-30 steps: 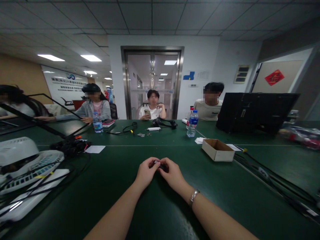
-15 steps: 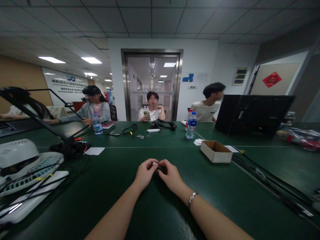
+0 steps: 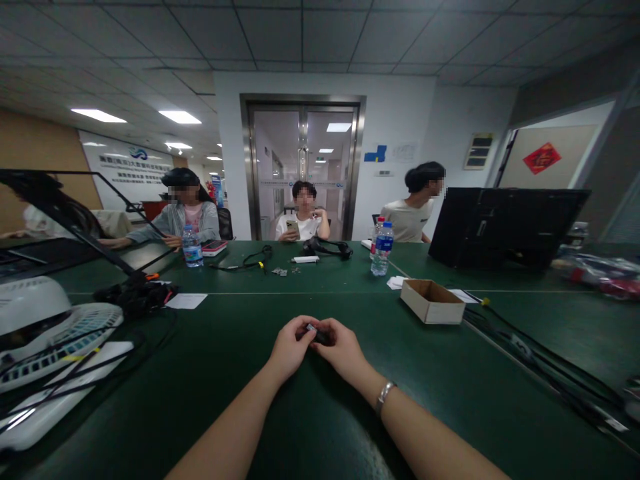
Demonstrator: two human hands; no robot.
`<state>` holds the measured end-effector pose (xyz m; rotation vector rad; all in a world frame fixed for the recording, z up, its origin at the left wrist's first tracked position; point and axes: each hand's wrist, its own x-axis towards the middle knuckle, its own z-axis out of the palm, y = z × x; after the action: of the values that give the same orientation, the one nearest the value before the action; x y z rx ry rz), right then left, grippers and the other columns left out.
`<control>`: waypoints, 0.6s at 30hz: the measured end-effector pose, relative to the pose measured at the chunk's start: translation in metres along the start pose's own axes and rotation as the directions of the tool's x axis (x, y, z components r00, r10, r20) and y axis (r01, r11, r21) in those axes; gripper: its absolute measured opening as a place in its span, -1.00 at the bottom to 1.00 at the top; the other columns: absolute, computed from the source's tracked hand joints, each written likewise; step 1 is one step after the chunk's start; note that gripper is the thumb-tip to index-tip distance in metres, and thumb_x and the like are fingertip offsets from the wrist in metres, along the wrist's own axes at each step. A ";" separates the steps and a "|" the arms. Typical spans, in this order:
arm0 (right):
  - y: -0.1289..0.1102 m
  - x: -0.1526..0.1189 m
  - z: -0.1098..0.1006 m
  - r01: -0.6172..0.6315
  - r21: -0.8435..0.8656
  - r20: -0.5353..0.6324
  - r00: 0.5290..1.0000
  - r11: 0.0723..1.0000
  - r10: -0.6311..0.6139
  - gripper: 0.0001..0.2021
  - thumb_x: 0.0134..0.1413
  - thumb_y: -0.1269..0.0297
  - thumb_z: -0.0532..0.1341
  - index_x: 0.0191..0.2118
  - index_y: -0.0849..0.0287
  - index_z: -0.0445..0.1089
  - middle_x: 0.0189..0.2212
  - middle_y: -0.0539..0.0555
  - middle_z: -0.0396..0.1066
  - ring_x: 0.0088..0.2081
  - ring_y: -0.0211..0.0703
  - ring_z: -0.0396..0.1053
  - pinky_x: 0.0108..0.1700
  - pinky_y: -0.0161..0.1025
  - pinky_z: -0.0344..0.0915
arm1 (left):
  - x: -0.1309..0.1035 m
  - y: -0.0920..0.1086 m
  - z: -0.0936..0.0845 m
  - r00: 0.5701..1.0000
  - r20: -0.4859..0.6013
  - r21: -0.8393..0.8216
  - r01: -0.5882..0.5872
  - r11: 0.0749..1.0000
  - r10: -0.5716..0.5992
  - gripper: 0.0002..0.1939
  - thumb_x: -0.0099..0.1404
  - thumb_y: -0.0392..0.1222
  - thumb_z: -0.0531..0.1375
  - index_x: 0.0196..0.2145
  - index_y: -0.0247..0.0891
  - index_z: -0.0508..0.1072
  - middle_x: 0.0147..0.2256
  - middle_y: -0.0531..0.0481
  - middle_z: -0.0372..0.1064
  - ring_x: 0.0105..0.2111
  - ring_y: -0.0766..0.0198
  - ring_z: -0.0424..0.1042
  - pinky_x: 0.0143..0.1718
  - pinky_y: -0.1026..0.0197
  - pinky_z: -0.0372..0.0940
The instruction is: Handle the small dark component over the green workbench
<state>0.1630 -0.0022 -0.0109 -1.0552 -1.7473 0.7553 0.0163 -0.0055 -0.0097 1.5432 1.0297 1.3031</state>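
Both hands meet over the green table (image 3: pixel 210 373), around a small dark object with a shiny silvery end (image 3: pixel 321 337). Its exact kind does not show, since fingers cover much of it. My left hand (image 3: pixel 290 347) is closed, with the thumb pressed near the silvery end. Closed on the dark part from the other side is my right hand (image 3: pixel 341 348), and a silver bracelet (image 3: pixel 384 397) circles that wrist. The fingertips of both hands almost touch.
An open cardboard box (image 3: pixel 433 313) stands to the right, near black cables (image 3: pixel 537 367). Bottles (image 3: pixel 383 250), a headset-like black item (image 3: pixel 327 249) and a monitor (image 3: pixel 507 227) are farther back. At left lie a white fan (image 3: pixel 55 340) and a power strip. Several people sit beyond.
The thumb and fingers have shifted very slightly around the small dark object, and its silvery end has turned a little. The view has moved slightly.
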 end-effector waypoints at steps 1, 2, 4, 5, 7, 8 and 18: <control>0.000 0.000 0.000 -0.002 0.012 -0.017 1.000 1.000 0.003 -0.73 -0.21 0.46 0.29 -0.27 0.20 0.34 -0.38 0.01 0.39 -0.34 -0.17 0.35 -0.30 -0.28 0.28 | 0.000 0.000 0.000 1.000 0.003 -0.002 -0.004 1.000 0.004 -0.77 0.12 -0.18 0.17 -0.24 -0.24 0.43 -0.21 -0.08 0.40 -0.17 0.19 0.38 -0.08 0.17 0.30; 0.000 0.000 0.000 -0.001 0.012 -0.033 0.999 1.000 0.002 -0.75 -0.21 0.46 0.28 -0.29 0.20 0.32 -0.40 -0.01 0.38 -0.36 -0.18 0.35 -0.33 -0.30 0.27 | 0.000 0.000 0.000 1.000 0.005 -0.004 -0.006 1.000 0.006 -0.77 0.11 -0.19 0.17 -0.24 -0.24 0.43 -0.21 -0.08 0.40 -0.17 0.19 0.38 -0.08 0.17 0.30; -0.002 -0.001 0.000 0.017 -0.005 -0.037 0.999 1.000 -0.017 -0.83 -0.15 0.45 0.25 -0.33 0.20 0.31 -0.42 -0.02 0.37 -0.37 -0.20 0.34 -0.34 -0.31 0.25 | -0.001 0.002 0.000 1.000 0.010 -0.010 -0.004 1.000 0.004 -0.78 0.12 -0.20 0.16 -0.24 -0.24 0.43 -0.21 -0.08 0.39 -0.16 0.19 0.37 -0.06 0.17 0.29; -0.003 -0.001 -0.001 0.031 -0.013 -0.021 0.999 0.999 -0.031 -0.86 -0.11 0.44 0.23 -0.34 0.20 0.32 -0.41 -0.01 0.37 -0.37 -0.20 0.34 -0.33 -0.30 0.25 | -0.001 0.003 0.000 1.000 0.014 -0.013 -0.003 1.000 0.003 -0.79 0.12 -0.21 0.15 -0.24 -0.24 0.42 -0.21 -0.08 0.39 -0.16 0.19 0.37 -0.05 0.16 0.28; -0.006 -0.002 -0.003 0.048 -0.028 0.014 0.999 0.998 -0.048 -0.88 -0.05 0.43 0.19 -0.30 0.20 0.35 -0.39 0.00 0.39 -0.35 -0.20 0.34 -0.30 -0.30 0.25 | -0.002 0.006 -0.001 1.000 0.017 -0.022 -0.004 1.000 0.005 -0.79 0.13 -0.21 0.14 -0.25 -0.25 0.42 -0.21 -0.08 0.39 -0.16 0.20 0.37 -0.04 0.16 0.27; -0.008 -0.002 -0.003 0.053 -0.041 0.025 0.998 0.998 -0.052 -0.87 -0.02 0.42 0.18 -0.28 0.20 0.37 -0.37 0.01 0.40 -0.34 -0.20 0.34 -0.29 -0.29 0.25 | -0.002 0.007 -0.001 1.000 0.016 -0.024 -0.004 1.000 0.005 -0.79 0.13 -0.20 0.14 -0.25 -0.26 0.42 -0.22 -0.08 0.39 -0.17 0.20 0.37 -0.04 0.16 0.27; -0.012 -0.001 -0.005 0.033 -0.090 0.010 0.999 0.995 -0.033 -0.83 0.01 0.38 0.20 -0.22 0.19 0.43 -0.31 0.06 0.40 -0.28 -0.15 0.35 -0.24 -0.25 0.30 | 0.000 0.002 -0.003 0.999 -0.033 -0.023 0.004 1.000 -0.005 -0.76 0.11 -0.14 0.17 -0.25 -0.27 0.42 -0.24 -0.09 0.40 -0.19 0.18 0.38 -0.05 0.13 0.28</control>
<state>0.1641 -0.0085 0.0009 -1.0816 -1.8162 0.6671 0.0140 -0.0055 -0.0072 1.5056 1.0348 1.3374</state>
